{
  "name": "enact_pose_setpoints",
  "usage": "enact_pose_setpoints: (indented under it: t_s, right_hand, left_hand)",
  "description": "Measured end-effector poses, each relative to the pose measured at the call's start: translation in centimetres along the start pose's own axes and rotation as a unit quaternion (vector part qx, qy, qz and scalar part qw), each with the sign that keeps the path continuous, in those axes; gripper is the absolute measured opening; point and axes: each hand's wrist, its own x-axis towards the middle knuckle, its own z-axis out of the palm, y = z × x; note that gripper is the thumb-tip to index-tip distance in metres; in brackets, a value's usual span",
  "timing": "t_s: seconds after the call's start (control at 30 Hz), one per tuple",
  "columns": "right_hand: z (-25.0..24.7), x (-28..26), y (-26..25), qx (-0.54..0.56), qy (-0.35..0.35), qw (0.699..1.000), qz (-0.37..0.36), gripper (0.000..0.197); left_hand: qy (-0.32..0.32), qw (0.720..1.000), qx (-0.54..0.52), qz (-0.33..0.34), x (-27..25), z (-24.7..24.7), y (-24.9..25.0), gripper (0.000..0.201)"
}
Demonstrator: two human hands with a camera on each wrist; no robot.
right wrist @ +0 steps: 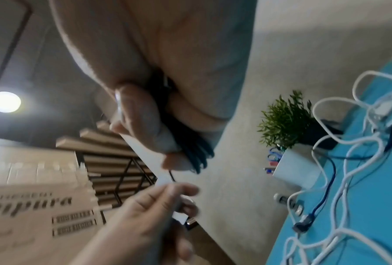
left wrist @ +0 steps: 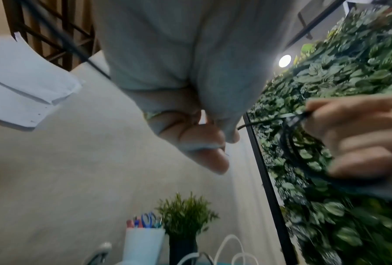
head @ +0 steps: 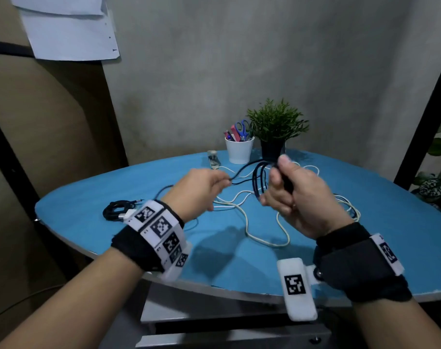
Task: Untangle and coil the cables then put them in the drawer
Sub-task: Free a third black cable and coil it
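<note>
Both forearms are bare. Each wrist wears a black fabric wrist strap with a white band printed with square black-and-white markers; a white marker block hangs at the right wrist.

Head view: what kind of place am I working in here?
Probably a home or small office desk corner: a blue table against a plain wall, a white cup of scissors and pens, and a small potted plant.

Both hands raised: L hand pinching, R hand fisted.
</note>
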Motion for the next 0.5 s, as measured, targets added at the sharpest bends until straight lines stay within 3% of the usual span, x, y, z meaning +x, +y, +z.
enact_pose_setpoints:
  t_s: [0.2,0.27,0.37,0.5]
  right_hand:
    - [-0.2,0.7,-0.4,0.189,0.057,0.979,-0.041,0.040]
    - [-0.5,1.1,-0.1,0.180,0.097,0.976,-0.068,0.038]
    - [-1.0,1.5,0.5,-0.011,0.142,0.985,-0.099,0.033]
    - [-1.5,1.5,1.8,-0.350,0.129,0.922,-0.101,0.026]
  left_hand:
    - [-0.152,0.986,-0.060,-0.032,-2.6,4.0,1.1,0.013]
    - [-0.206,0.977,-0.050,-0.024,-3.5,4.5,1.6,0.012]
    - [-0.246,0.968,-0.040,-0.019,-4.2,4.0,1.7,0.014]
    - [-0.186,0.980,-0.064,0.044,-3.7,1.7,2.3,0.011]
